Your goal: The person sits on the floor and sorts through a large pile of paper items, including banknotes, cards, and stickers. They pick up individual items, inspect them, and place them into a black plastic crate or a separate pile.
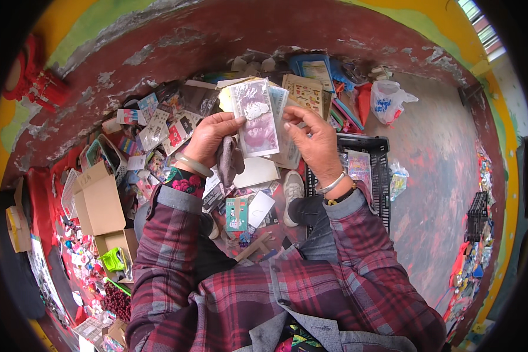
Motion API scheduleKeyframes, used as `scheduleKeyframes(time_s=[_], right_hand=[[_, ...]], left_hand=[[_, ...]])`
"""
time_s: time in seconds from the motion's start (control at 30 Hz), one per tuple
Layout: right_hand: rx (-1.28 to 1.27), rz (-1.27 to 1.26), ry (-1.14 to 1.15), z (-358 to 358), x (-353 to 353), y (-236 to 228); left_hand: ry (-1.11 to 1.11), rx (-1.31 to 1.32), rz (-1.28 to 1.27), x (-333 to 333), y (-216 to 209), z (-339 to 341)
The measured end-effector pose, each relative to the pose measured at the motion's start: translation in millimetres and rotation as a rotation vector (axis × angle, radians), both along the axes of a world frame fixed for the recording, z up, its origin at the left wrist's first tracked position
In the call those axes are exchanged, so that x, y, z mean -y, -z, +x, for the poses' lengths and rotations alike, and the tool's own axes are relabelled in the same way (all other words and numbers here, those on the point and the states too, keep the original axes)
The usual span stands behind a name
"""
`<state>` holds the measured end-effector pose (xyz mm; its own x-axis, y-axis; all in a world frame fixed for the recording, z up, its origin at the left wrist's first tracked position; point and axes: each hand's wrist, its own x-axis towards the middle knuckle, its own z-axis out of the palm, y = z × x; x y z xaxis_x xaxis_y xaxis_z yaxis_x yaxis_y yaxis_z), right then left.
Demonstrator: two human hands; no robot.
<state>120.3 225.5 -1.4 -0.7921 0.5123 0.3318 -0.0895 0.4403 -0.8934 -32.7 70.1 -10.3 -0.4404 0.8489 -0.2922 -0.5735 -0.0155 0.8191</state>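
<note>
My left hand (217, 136) pinches the left edge of a flat clear-plastic packet (259, 138) with a pale purple and white print. Partly behind it is a second, bluish sheet or packet (278, 97). My right hand (315, 139) is at the right edge of these, thumb and fingers bent in around the edge of the rear packet. A grey-brown cloth (230, 161) hangs below my left hand; how it is held is hidden.
Loose cards and packets, a green box (236, 213) and a white card (260, 209) lie below my hands. At right stand a black crate (383, 176) and a white plastic bag (388, 101). An open cardboard box (100, 196) and white baskets are at left.
</note>
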Motion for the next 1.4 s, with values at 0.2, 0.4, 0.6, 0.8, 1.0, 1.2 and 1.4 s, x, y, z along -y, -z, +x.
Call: scheduleKeyframes(time_s=[0.2,0.4,0.6,0.8,1.0,1.2,1.4], right_hand=[[-0.044,0.445,0.075,-2.6,6.6,-6.6],[-0.008,0.74,0.07,-3.1,10.2,-10.6],[0.087,1.031,0.045,-4.0,13.3,-10.9],[0.003,1.174,0.049,-10.3,16.0,1.2],[-0.051,1.095,0.074,-12.3,19.3,0.0],[0.025,0.683,0.121,-11.8,17.4,6.2],[-0.038,0.506,0.053,-11.5,1.8,-15.7]], left_hand=[[0.039,-0.088,-0.023,-0.7,13.7,0.4],[0.097,-0.135,-0.001,-0.8,0.6,12.9],[0.148,-0.209,-0.028,-0.4,2.9,13.9],[0.184,-0.249,-0.039,0.5,8.4,10.5],[0.183,-0.181,-0.062,0.0,5.3,12.4],[0.176,-0.338,-0.116,-2.6,9.0,13.3],[0.068,-1.201,-0.165,-6.7,24.4,20.5]])
